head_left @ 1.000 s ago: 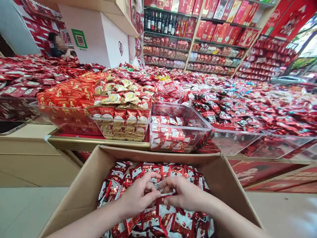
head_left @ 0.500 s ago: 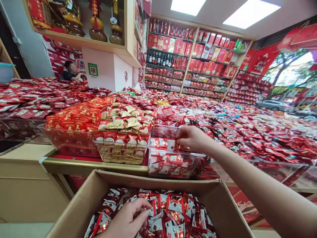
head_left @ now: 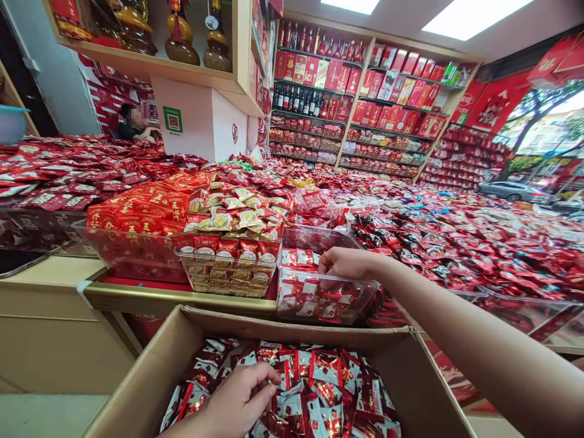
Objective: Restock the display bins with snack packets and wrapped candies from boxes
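Note:
A cardboard box (head_left: 141, 371) stands in front of me, with many red-and-white wrapped candies (head_left: 325, 365) inside. My left hand (head_left: 244, 392) rests over these candies, its fingers loosely bent and its thumb apart from them; I see nothing held in it. My right hand (head_left: 344, 263) reaches into a clear plastic bin (head_left: 360, 295) beyond the box. Its fingers are drawn together and point down beside a row of similar packets (head_left: 301, 258). The fingertips are partly hidden among the packets, so what they grip cannot be made out.
Left of the clear bin stand a bin of gold durian packets (head_left: 228, 252) and a bin of red packets (head_left: 141, 213). A gold-coloured rail (head_left: 182, 296) edges the counter. Piled candies (head_left: 456, 243) spread to the right. A person (head_left: 137, 125) is at the far left.
My right hand has gone lower into the clear bin, its fingers now down among the packets. My left hand stays over the candies in the box. The view has shifted slightly.

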A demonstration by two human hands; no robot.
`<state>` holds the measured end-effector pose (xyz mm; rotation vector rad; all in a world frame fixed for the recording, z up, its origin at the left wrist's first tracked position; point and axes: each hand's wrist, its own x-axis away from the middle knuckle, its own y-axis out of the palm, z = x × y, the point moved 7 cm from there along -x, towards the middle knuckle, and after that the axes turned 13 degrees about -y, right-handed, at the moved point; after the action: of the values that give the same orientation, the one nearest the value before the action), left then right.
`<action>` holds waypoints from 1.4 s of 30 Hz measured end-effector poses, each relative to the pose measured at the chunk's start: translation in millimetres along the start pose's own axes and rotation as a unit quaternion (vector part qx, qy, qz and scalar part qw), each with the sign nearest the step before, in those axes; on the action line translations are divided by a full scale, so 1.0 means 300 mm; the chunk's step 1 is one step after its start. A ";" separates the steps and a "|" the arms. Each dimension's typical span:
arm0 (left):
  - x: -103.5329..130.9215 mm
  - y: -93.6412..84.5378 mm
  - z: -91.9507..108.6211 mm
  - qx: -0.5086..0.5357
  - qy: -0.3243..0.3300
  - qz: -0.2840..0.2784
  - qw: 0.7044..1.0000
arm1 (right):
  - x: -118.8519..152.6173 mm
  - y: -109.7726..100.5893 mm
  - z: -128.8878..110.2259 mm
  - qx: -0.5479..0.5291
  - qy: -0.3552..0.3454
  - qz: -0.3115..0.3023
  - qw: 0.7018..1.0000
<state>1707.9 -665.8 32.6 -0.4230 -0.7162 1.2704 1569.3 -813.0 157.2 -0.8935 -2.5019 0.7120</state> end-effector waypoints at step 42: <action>-0.046 0.157 -0.207 -0.224 -0.071 -0.197 0.952 | 0.159 0.483 0.444 0.422 -0.037 -0.040 0.905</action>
<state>1715.7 -660.6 -46.1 -0.5265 -1.1587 0.7593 1535.2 -728.4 -23.5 -0.4320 -1.9239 1.6298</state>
